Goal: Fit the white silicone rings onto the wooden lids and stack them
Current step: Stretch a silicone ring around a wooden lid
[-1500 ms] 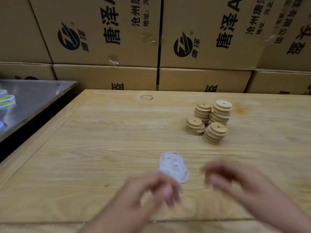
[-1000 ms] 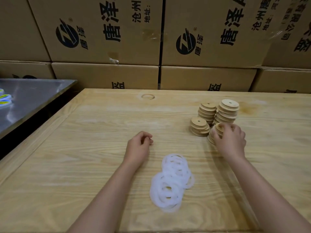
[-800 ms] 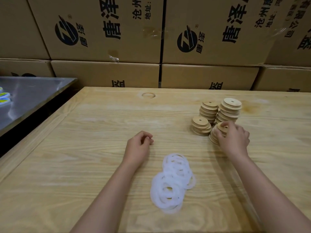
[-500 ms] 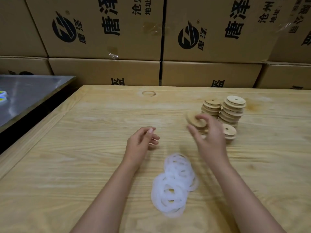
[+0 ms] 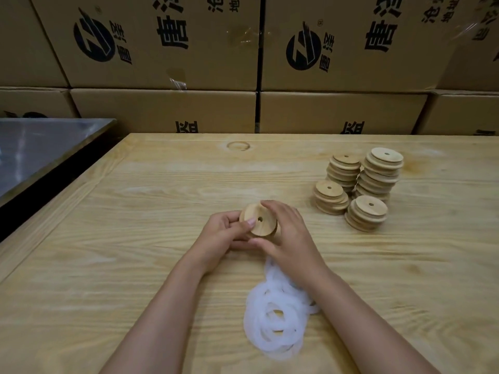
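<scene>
Both hands hold a small bunch of round wooden lids (image 5: 260,222) over the middle of the wooden table (image 5: 135,238); the front lid faces me and shows its centre hole. My left hand (image 5: 224,233) grips the bunch from the left, thumb on the front face. My right hand (image 5: 289,233) curls round it from the right. A loose heap of white silicone rings (image 5: 275,322) lies near me, partly under my right forearm. Several stacks of wooden lids (image 5: 359,190) stand at the right.
Printed cardboard boxes (image 5: 189,63) are piled like a wall behind the table's far edge. A steel-topped table (image 5: 40,147) stands at the left across a dark gap.
My right hand took a few lids from the nearest stack and carried them left to the table's middle. My left hand opened and closed round them.
</scene>
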### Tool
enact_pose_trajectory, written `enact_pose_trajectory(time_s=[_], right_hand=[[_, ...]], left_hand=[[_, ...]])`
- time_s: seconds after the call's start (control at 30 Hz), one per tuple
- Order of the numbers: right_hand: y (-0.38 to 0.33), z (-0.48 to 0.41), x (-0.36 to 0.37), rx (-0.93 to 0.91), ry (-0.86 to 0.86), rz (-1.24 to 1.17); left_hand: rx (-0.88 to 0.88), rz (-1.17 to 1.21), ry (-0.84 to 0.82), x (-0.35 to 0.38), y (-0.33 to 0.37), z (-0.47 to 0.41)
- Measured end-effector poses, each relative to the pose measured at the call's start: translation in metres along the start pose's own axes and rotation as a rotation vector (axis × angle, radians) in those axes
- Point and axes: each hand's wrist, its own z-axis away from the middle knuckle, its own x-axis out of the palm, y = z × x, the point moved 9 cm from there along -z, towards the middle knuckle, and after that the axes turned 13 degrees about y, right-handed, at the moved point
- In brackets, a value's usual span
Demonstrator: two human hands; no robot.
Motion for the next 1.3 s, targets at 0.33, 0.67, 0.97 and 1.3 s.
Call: enact_pose_trajectory(time_s=[0.33, 0.67, 0.97, 1.3], right_hand=[[0.057, 0.01, -0.026, 0.293, -0.249, 0.036], [0.054, 0.014, -0.019, 0.257, -0.361, 0.151], [0.047, 0.013, -0.016, 0.239, -0.345, 0.194], [0.05, 0.008, -0.029, 0.307, -0.167, 0.009]], left_hand=[[0.013, 0.077, 0.068, -0.006, 0.002, -0.004], [0.017, 0.028, 0.069, -0.005, 0.0, -0.005], [0.011, 0.005, 0.07, -0.003, 0.001, -0.005], [0.014, -0.017, 0.074, -0.002, -0.001, -0.005]])
